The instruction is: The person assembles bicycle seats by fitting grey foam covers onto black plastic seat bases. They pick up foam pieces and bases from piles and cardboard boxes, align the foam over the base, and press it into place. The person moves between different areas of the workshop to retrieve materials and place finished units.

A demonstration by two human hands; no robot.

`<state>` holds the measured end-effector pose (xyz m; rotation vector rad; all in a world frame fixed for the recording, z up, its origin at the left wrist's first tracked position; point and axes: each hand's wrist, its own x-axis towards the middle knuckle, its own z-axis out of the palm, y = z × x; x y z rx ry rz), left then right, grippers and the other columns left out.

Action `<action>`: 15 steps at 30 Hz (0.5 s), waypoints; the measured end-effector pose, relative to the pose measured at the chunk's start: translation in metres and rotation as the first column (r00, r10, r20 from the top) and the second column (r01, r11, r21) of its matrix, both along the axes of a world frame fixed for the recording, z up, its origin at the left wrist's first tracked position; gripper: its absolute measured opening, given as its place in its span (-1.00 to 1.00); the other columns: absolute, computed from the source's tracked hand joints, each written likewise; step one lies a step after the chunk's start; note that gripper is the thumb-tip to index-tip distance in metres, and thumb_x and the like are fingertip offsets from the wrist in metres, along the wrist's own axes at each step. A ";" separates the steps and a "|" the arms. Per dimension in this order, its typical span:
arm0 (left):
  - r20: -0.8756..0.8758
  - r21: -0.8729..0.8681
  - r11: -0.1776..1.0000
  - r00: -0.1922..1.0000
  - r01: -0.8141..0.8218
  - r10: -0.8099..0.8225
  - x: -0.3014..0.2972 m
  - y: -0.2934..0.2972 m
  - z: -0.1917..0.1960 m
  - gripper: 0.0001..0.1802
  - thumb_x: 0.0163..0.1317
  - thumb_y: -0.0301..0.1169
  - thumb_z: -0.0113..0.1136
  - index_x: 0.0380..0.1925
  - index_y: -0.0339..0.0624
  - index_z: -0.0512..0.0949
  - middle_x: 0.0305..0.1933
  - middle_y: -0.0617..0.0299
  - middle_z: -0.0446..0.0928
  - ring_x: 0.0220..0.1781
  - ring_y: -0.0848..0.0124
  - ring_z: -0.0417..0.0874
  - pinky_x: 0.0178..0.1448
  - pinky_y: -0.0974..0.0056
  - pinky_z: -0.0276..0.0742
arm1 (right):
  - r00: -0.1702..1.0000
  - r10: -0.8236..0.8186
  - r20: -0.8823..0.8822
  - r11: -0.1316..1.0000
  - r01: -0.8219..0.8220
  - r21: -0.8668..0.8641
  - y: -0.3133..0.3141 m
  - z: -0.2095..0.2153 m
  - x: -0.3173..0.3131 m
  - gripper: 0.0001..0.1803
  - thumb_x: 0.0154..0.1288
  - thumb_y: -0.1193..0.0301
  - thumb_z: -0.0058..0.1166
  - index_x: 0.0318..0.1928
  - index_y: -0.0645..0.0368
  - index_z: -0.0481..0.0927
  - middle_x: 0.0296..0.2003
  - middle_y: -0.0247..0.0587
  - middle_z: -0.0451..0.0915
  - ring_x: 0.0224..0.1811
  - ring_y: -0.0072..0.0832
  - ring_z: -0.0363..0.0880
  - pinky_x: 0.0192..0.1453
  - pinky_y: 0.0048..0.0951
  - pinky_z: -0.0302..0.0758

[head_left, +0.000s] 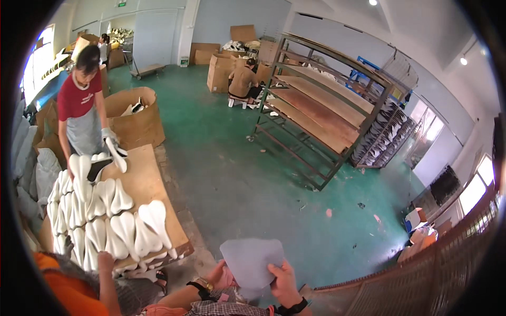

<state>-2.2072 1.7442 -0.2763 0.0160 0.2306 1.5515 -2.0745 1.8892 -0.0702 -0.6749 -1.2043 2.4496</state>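
A thin grey flat sheet (253,263) with rounded corners is held up low in the middle of the head view. My right hand (285,283) grips its right edge, thumb on the near face, a dark band on the wrist. My left hand (215,276) is at the sheet's lower left edge, next to something pink (227,277). The fingers of that hand are mostly hidden, and whether they pinch the sheet does not show. A watch (207,285) and a dark band are on the left wrist.
On my left, a wooden table (150,174) bears rows of white saddle-shaped pieces (124,226). A co-worker in red (79,100) handles them; another in orange (74,287) sits close by. Ahead right stands a metal shelf rack (316,105). A large cardboard box (139,118) is beyond the table.
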 end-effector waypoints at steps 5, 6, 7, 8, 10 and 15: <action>0.180 -0.125 0.954 0.939 -0.274 0.293 -0.147 0.124 0.084 -0.29 0.21 0.18 -0.02 0.16 -0.13 0.33 0.26 0.13 0.33 0.28 0.18 0.34 0.36 -0.04 0.18 | 0.991 -0.075 0.109 0.961 0.042 0.272 0.146 0.008 -0.117 -0.63 0.21 0.61 -0.09 0.07 0.25 0.40 -0.08 -0.20 0.53 -0.04 -0.40 0.51 0.05 -0.38 0.45; 0.346 -0.087 0.975 0.911 -0.206 0.224 -0.181 0.151 0.081 -0.32 0.24 0.08 0.03 0.21 -0.13 0.27 0.26 0.11 0.33 0.29 0.19 0.34 0.38 0.00 0.18 | 0.975 -0.114 0.189 0.936 0.042 0.349 0.178 0.002 -0.131 -0.61 0.22 0.61 -0.08 0.09 0.25 0.39 -0.09 -0.20 0.54 -0.07 -0.43 0.53 -0.02 -0.41 0.48; 0.026 -0.088 0.958 0.961 -0.273 0.277 -0.208 0.170 0.091 -0.34 0.26 0.02 0.03 0.23 -0.13 0.25 0.26 0.09 0.32 0.28 0.20 0.34 0.36 0.03 0.20 | 0.984 -0.114 0.136 0.952 0.069 0.298 0.196 0.016 -0.155 -0.59 0.22 0.61 -0.08 0.11 0.24 0.38 -0.06 -0.20 0.53 -0.03 -0.44 0.51 0.02 -0.40 0.46; -0.316 -0.047 0.939 0.897 -0.339 0.308 -0.236 0.183 0.103 -0.36 0.27 -0.05 0.03 0.26 -0.13 0.22 0.26 0.06 0.31 0.28 0.21 0.34 0.35 0.06 0.22 | 0.993 -0.105 0.055 0.963 0.087 0.256 0.209 0.028 -0.184 -0.57 0.22 0.62 -0.09 0.13 0.24 0.36 -0.04 -0.20 0.52 0.00 -0.44 0.49 0.06 -0.39 0.44; -0.543 -0.046 0.932 0.793 -0.358 0.278 -0.292 0.196 0.141 -0.37 0.29 -0.13 0.02 0.29 -0.13 0.17 0.27 0.10 0.30 0.28 0.25 0.34 0.35 0.09 0.23 | 0.998 -0.070 -0.002 0.957 0.068 0.282 0.236 0.036 -0.239 -0.55 0.22 0.63 -0.09 0.16 0.24 0.33 0.01 -0.19 0.49 0.05 -0.43 0.46 0.10 -0.38 0.41; -0.672 0.094 0.847 0.595 -0.524 0.442 -0.425 0.231 0.217 -0.35 0.30 -0.17 -0.03 0.34 -0.13 0.10 0.29 0.13 0.29 0.26 0.28 0.35 0.30 0.13 0.30 | 0.991 0.046 -0.126 0.959 -0.009 0.284 0.312 0.049 -0.384 -0.48 0.23 0.63 -0.10 0.23 0.24 0.24 0.10 -0.18 0.42 0.14 -0.39 0.40 0.22 -0.36 0.32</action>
